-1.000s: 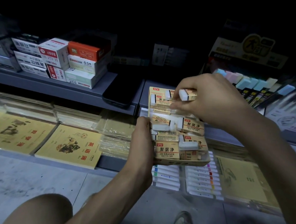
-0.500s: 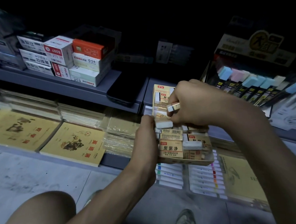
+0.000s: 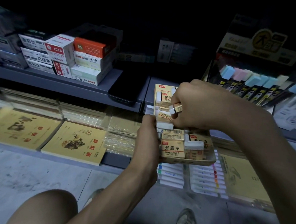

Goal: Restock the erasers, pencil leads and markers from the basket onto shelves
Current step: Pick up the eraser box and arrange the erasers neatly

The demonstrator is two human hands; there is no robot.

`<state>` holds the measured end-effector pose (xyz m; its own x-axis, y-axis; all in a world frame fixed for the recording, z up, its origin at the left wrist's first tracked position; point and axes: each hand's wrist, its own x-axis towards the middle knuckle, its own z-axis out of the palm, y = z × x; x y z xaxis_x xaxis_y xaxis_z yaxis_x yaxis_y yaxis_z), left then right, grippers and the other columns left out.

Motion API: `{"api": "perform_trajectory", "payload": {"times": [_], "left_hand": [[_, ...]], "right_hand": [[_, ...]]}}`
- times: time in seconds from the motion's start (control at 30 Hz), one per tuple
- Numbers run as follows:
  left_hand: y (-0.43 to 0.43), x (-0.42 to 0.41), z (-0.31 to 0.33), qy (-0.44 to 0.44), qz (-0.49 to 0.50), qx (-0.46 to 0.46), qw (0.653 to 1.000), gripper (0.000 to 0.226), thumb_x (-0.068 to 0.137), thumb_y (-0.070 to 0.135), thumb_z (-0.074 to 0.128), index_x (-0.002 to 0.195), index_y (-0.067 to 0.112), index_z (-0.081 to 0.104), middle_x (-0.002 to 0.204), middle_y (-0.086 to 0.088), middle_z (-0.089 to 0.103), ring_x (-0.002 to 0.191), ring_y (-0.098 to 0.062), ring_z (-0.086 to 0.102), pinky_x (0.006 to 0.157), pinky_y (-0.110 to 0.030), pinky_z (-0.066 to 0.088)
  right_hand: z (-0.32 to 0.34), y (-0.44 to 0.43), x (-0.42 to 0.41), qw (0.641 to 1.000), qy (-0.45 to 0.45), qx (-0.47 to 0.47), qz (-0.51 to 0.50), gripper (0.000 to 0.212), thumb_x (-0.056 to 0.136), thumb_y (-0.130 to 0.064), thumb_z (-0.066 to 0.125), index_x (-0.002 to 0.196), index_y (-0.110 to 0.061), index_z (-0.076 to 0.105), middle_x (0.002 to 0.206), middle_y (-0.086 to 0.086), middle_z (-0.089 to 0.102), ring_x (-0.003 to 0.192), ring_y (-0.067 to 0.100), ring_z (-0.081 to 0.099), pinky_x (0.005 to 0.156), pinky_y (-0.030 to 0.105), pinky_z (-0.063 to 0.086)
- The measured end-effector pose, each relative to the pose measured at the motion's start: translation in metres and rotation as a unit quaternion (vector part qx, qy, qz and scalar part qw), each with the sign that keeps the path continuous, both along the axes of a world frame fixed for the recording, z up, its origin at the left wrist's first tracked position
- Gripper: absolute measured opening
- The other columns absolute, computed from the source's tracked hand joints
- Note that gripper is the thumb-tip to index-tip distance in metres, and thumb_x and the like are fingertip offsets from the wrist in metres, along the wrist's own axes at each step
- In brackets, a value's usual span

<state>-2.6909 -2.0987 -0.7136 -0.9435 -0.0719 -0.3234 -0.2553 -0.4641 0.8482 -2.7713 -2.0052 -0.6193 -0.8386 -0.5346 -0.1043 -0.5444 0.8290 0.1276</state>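
A: At the shelf's (image 3: 86, 89) front edge, the left hand (image 3: 146, 137) clamps the tray's (image 3: 211, 162) left wall.

B: And the right hand (image 3: 199, 106)?

A: Closed over the tray's far end, one eraser (image 3: 175, 109) pinched between its fingers. Best laid flat beside its neighbours, label up, tray kept level.

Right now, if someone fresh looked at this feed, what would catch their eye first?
Probably the open box of erasers at centre, steadied on its left side by the left hand. Just above it, the right hand pinches a single eraser over the box's far end. After that, the bright orange box atop the stacked cartons on the upper-left shelf, and the pastel-capped packs in the display at upper right.
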Motion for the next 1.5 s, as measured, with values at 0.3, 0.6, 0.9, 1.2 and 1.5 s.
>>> {"api": "perform_trajectory", "payload": {"times": [0.3, 0.6, 0.9, 1.2, 1.5], "left_hand": [[0.0, -0.001, -0.002, -0.008, 0.006, -0.003, 1.0, 0.05, 0.107, 0.044, 0.028, 0.088, 0.021, 0.068, 0.078, -0.003, 0.073, 0.067, -0.018, 0.072, 0.053, -0.026, 0.056], [-0.001, -0.001, -0.002, -0.008, -0.004, -0.008, 1.0, 0.05, 0.106, 0.044, 0.027, 0.09, 0.021, 0.068, 0.08, -0.002, 0.076, 0.067, -0.016, 0.074, 0.052, -0.029, 0.057], [0.0, 0.0, -0.001, -0.008, 0.001, 0.023, 1.0, 0.054, 0.106, 0.047, 0.023, 0.091, 0.021, 0.068, 0.072, -0.002, 0.073, 0.061, -0.015, 0.071, 0.05, -0.026, 0.056], [0.0, 0.0, 0.001, -0.015, -0.002, 0.017, 1.0, 0.056, 0.107, 0.047, 0.023, 0.085, 0.021, 0.067, 0.074, 0.0, 0.075, 0.061, -0.014, 0.073, 0.052, -0.026, 0.057], [0.001, -0.002, -0.002, -0.02, 0.0, 0.003, 1.0, 0.057, 0.106, 0.049, 0.021, 0.097, 0.019, 0.069, 0.086, -0.004, 0.078, 0.073, -0.018, 0.075, 0.056, -0.029, 0.059]], "right_hand": [[0.001, -0.004, 0.008, 0.996, 0.064, 0.067, 0.016, 0.036, 0.081, -0.041, 0.075, 0.111, -0.022, 0.064, 0.088, -0.001, 0.05, 0.087, 0.027, 0.056, 0.068, 0.034, 0.039], [-0.007, 0.002, -0.004, 0.995, 0.081, 0.018, 0.048, 0.025, 0.087, -0.044, 0.074, 0.102, -0.025, 0.067, 0.076, -0.006, 0.048, 0.081, 0.025, 0.053, 0.068, 0.033, 0.036], [0.013, 0.007, 0.006, 0.974, -0.169, -0.149, 0.025, 0.033, 0.074, -0.06, 0.078, 0.076, -0.027, 0.079, 0.075, -0.003, 0.074, 0.072, 0.012, 0.069, 0.071, 0.045, 0.059], [0.012, 0.021, -0.008, 0.96, -0.165, -0.224, -0.02, 0.028, 0.09, -0.043, 0.074, 0.077, -0.019, 0.079, 0.073, -0.001, 0.076, 0.071, 0.016, 0.072, 0.066, 0.041, 0.059], [0.011, 0.021, -0.007, 0.978, -0.01, -0.2, -0.058, 0.037, 0.09, -0.045, 0.073, 0.065, -0.018, 0.073, 0.059, -0.004, 0.069, 0.059, 0.008, 0.064, 0.052, 0.031, 0.048]]}}
